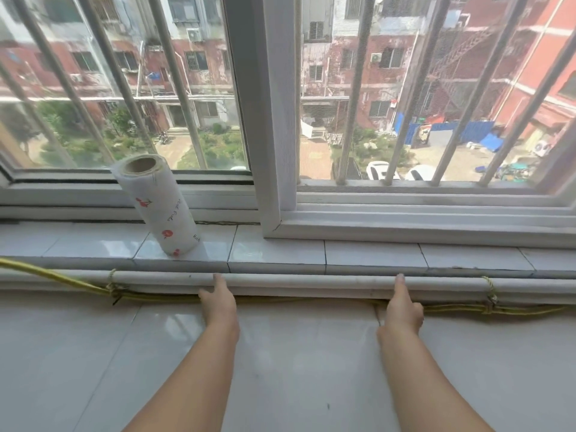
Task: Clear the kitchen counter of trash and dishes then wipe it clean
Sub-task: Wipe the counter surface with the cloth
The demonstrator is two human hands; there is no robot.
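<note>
Head view, 3 entries.
1. Paper towel roll (157,207): stood on end on the tiled window sill (374,254), left of both hands, probably kept near for wiping.
2. Left hand (218,302) and 3. right hand (403,307): both empty, fingers stretched forward to the white pipe (311,280), seemingly to brace.

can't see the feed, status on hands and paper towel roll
Left hand and right hand open, empty, at the white pipe. Paper towel roll on the sill, untouched. Yellow cord runs under the pipe.
</note>
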